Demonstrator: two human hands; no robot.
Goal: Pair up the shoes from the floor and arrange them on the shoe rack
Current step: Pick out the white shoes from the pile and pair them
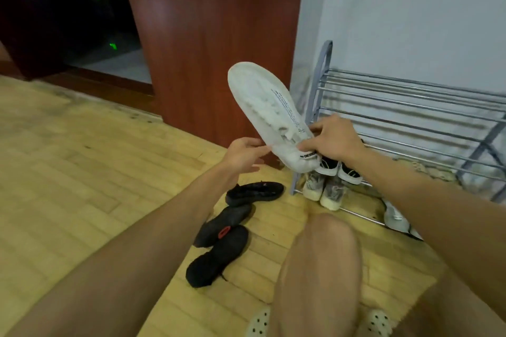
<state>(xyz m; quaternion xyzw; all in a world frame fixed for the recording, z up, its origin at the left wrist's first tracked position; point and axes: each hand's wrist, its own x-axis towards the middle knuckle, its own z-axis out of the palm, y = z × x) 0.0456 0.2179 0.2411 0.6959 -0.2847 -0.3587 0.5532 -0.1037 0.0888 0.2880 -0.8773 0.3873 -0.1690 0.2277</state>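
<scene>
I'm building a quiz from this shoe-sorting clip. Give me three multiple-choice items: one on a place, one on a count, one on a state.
1. Where do the black shoes lie?
A. on the wooden floor
B. on the rack's top shelf
C. in the doorway

2. How many black shoes lie there?
A. one
B. three
C. five

3. How is the white sneaker held?
A. lifted in the air
B. flat on the floor
C. on the rack

Key: 1 A, the black shoes rest on floor planks left of the shoe rack. 2 B, three show. 3 A, the right hand grips the white sneaker at its heel; the left hand touches it.
</scene>
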